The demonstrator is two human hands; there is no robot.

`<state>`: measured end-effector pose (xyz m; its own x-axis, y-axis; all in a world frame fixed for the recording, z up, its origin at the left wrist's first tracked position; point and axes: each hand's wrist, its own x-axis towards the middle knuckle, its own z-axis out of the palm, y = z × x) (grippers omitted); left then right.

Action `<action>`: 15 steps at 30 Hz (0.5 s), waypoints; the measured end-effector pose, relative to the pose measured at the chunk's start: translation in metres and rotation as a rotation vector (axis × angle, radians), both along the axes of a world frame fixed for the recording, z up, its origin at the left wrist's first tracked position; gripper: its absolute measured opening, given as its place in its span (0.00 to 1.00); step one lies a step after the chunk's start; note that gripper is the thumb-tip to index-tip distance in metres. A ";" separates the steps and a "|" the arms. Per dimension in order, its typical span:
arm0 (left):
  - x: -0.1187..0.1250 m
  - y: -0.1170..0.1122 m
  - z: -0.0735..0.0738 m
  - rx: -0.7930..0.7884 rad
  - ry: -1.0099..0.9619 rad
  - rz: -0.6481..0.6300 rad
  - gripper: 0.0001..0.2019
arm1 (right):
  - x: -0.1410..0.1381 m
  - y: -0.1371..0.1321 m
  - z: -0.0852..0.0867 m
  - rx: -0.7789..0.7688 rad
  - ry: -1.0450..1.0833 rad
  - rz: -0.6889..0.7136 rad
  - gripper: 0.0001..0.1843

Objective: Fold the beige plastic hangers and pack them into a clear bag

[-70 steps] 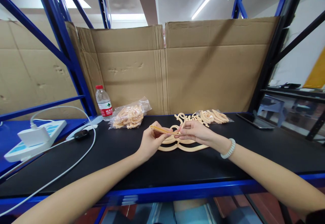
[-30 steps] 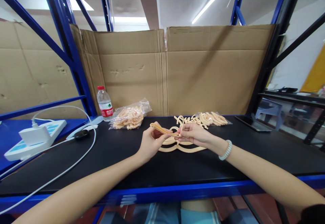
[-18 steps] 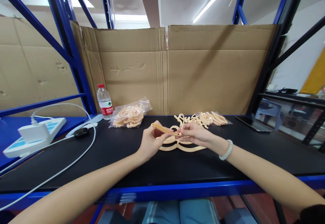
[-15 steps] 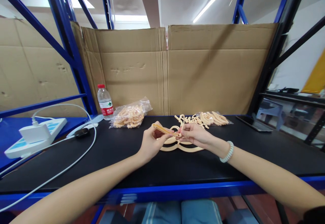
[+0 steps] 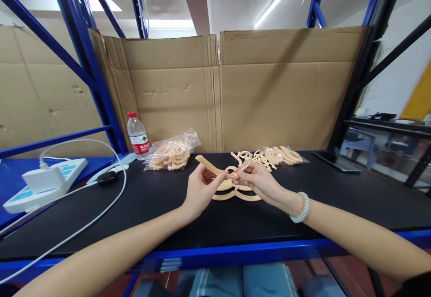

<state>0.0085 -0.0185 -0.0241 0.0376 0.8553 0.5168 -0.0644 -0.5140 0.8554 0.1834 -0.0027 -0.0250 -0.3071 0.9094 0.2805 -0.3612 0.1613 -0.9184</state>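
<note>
Over the middle of the black table, my left hand (image 5: 203, 187) is closed on a pale curved wooden strip (image 5: 209, 166), which sticks out up and to the left past my fingers. My right hand (image 5: 257, 180) pinches a thin curved wooden piece (image 5: 243, 168) close against the strip's right end. The two pieces meet between my fingertips; whether they are joined I cannot tell. Below and behind the hands, a curved wooden frame (image 5: 232, 194) of looping pieces lies on the table, partly hidden by my fingers.
Loose small wooden pieces (image 5: 261, 159) and a bag of wooden pieces (image 5: 283, 155) lie behind my right hand. Further left are another clear bag (image 5: 171, 151) and a water bottle (image 5: 138, 136). A power strip (image 5: 47, 185) with white cables sits at left, a dark phone (image 5: 336, 161) at right.
The strip in my left hand has turned, its left end now higher and further left. My right hand stays at its other end. The view has shifted slightly.
</note>
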 end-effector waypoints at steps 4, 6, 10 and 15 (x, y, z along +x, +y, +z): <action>-0.002 0.006 0.000 -0.117 -0.072 -0.012 0.16 | -0.001 -0.001 0.000 0.111 -0.077 -0.022 0.14; -0.004 0.009 -0.001 -0.175 -0.089 -0.043 0.16 | 0.000 0.002 0.000 0.206 -0.157 -0.080 0.13; -0.010 0.016 0.002 -0.266 -0.125 -0.092 0.17 | 0.008 0.012 0.004 0.194 -0.197 -0.129 0.14; -0.014 0.019 0.010 -0.314 -0.174 -0.168 0.18 | 0.023 0.024 0.013 0.110 -0.071 -0.146 0.15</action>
